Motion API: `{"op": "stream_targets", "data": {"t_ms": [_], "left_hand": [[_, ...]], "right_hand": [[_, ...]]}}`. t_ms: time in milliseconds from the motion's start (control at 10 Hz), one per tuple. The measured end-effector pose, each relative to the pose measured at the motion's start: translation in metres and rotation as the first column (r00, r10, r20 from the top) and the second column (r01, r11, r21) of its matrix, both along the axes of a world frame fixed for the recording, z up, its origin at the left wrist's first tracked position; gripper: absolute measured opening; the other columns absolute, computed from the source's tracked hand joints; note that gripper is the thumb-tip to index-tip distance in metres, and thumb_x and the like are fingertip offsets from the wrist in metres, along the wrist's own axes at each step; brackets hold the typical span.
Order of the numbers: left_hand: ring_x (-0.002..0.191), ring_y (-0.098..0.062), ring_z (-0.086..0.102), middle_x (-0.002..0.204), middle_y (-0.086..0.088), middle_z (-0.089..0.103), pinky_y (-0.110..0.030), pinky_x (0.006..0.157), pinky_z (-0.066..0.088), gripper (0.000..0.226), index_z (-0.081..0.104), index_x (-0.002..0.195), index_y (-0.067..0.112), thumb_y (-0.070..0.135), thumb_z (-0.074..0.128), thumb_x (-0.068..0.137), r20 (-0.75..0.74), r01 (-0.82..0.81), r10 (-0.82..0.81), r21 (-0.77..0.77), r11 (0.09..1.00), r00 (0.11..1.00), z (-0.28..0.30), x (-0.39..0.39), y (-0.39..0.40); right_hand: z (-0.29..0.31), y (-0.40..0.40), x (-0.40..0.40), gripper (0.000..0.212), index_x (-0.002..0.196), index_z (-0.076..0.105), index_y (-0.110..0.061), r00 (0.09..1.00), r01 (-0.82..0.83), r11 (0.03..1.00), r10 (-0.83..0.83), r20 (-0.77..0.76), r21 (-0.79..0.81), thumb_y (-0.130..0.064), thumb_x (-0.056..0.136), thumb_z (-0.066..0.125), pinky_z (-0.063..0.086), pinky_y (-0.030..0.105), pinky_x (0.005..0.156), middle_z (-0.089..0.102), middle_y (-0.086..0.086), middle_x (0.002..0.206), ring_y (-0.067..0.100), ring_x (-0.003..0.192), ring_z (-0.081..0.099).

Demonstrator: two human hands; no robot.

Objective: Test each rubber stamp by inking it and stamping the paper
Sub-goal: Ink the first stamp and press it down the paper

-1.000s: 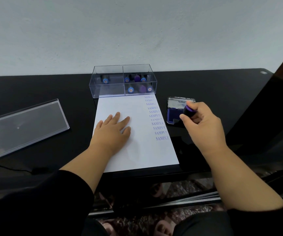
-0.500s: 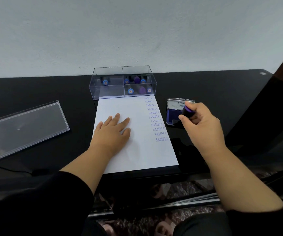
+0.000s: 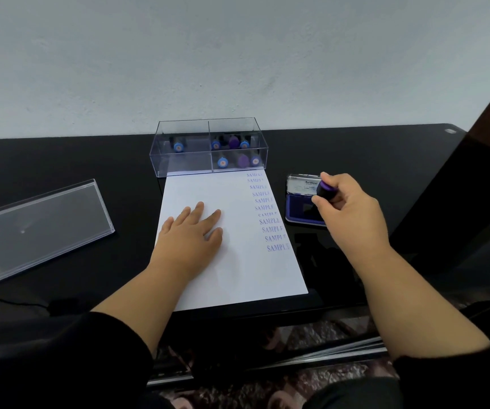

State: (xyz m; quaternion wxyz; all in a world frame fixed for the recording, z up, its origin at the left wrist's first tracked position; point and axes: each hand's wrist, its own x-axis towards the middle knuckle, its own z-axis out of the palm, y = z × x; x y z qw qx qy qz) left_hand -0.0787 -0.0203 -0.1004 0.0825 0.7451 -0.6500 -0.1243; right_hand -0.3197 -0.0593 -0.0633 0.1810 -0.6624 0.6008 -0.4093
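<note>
A white paper (image 3: 237, 270) lies on the black table with a column of several blue "SAMPLE" prints (image 3: 270, 219) down its right side. My left hand (image 3: 192, 234) rests flat on the paper, fingers straight. My right hand (image 3: 347, 208) grips a purple-topped rubber stamp (image 3: 326, 188) and holds it down over the open blue ink pad (image 3: 299, 211), right of the paper. A clear two-compartment box (image 3: 208, 149) at the paper's far end holds several blue and purple stamps, one in the left compartment and the others in the right.
The box's clear lid (image 3: 37, 225) lies on the left part of the black table (image 3: 355, 149). A white wall rises behind the table. A dark panel (image 3: 488, 187) stands at the right. The table's front edge runs just below the paper.
My right hand has shifted slightly left and down with the stamp, over the ink pad. My left hand stays flat on the paper.
</note>
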Motion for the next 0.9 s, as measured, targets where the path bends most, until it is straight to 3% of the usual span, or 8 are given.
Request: {"op": "stream_targets", "data": {"t_ms": [300, 500, 900], "left_hand": [[0.147, -0.011, -0.002, 0.160, 0.010, 0.001, -0.032, 0.118, -0.004, 0.048, 0.017, 0.148, 0.043, 0.043, 0.023, 0.101, -0.006, 0.006, -0.006, -0.011, 1.000, 1.000, 0.000, 0.000, 0.000], [0.147, -0.011, -0.002, 0.160, 0.011, 0.001, -0.032, 0.117, -0.004, 0.048, 0.016, 0.148, 0.043, 0.044, 0.023, 0.101, 0.007, 0.006, -0.006, -0.014, 1.000, 1.000, -0.002, 0.001, -0.001], [0.147, -0.011, -0.003, 0.160, 0.010, -0.001, -0.033, 0.117, -0.004, 0.048, 0.014, 0.148, 0.044, 0.044, 0.022, 0.101, 0.022, 0.006, -0.006, 0.007, 1.000, 1.000, -0.002, 0.000, -0.001]], "right_hand": [[0.001, -0.030, 0.006, 0.030, 0.121, 0.052, -0.031, 0.973, -0.003, 0.997, 0.020, -0.231, 0.075, -0.027, 0.092, 0.057, 0.048, 0.030, 0.066, 0.061, -0.004, 0.089, 0.017, 0.082, 0.059], [-0.007, -0.027, 0.010, 0.030, 0.122, 0.051, -0.030, 0.956, 0.006, 0.999, 0.009, -0.292, 0.050, -0.026, 0.093, 0.054, 0.050, 0.035, 0.068, 0.060, -0.002, 0.088, 0.024, 0.082, 0.058], [-0.002, -0.026, 0.008, 0.034, 0.127, 0.046, -0.025, 0.905, -0.041, 0.998, 0.060, -0.422, 0.054, -0.027, 0.094, 0.051, 0.050, 0.034, 0.066, 0.065, 0.005, 0.095, 0.025, 0.082, 0.059]]}}
